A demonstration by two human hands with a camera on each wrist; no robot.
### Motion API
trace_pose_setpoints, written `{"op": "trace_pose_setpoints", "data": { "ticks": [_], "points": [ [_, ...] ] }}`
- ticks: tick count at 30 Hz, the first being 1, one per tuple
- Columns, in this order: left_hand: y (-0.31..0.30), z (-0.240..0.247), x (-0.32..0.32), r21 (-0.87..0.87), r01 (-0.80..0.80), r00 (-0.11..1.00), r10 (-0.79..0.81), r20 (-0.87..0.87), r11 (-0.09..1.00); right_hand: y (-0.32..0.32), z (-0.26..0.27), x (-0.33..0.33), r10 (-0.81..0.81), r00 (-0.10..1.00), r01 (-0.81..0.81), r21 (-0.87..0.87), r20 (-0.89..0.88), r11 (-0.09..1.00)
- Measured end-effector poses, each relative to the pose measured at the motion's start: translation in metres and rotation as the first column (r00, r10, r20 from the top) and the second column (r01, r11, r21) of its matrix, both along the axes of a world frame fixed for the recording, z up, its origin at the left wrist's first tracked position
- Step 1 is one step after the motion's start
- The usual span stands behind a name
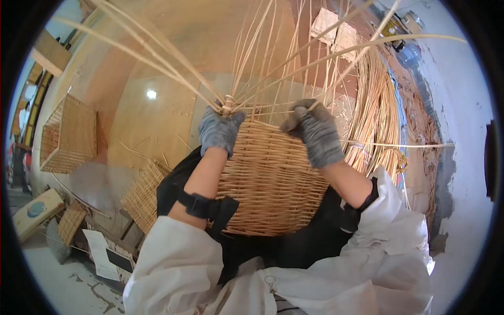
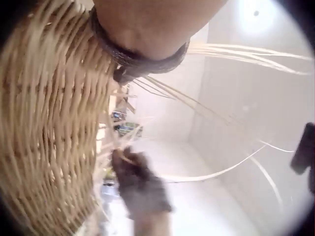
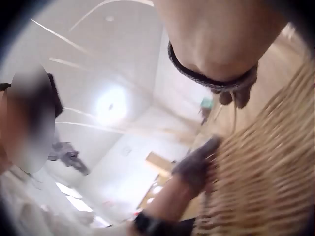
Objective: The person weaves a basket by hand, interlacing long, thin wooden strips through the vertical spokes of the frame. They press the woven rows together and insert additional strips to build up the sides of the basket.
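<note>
A woven wicker basket (image 1: 273, 184) rests on the person's lap, its wall facing the head camera. Long pale rods (image 1: 270, 73) fan up and outward from its far edge. The gloved left hand (image 1: 219, 130) grips the basket's corner, right by a wrapped post (image 1: 228, 105). At the same edge, farther right, the gloved right hand (image 1: 315, 131) holds a wicker rod with curled fingers. In the right wrist view, that hand's fingertips (image 3: 240, 97) show below the glove cuff, with a thin strand under them. The left wrist view hides most of the left hand behind its cuff.
A thick bundle of loose rods (image 1: 370, 105) lies on the floor at the right. An open woven basket (image 1: 71, 135) stands at the left, with another woven piece (image 1: 144, 191) nearer the person. A blue water jug (image 1: 409, 55) sits by the wall. Some long rods cross overhead.
</note>
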State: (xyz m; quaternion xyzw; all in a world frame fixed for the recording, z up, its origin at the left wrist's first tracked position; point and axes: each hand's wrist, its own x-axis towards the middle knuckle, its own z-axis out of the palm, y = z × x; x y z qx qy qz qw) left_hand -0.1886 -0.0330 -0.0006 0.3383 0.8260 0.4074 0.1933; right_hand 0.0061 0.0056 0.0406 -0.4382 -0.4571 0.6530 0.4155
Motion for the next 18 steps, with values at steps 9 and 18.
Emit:
{"op": "trace_pose_setpoints", "data": {
  "ticks": [9, 18],
  "points": [
    [-0.004, 0.017, 0.063, -0.507, 0.621, 0.394, -0.797, -0.457, 0.598, 0.049, -0.043, 0.068, -0.125, 0.989, 0.144, -0.336, 0.076, 0.931],
    [0.006, 0.023, 0.090, -0.683, 0.449, 0.474, -0.802, -0.364, 0.576, 0.165, -0.050, 0.032, 0.001, 0.973, -0.023, 0.092, 0.230, 0.995]
  ]
}}
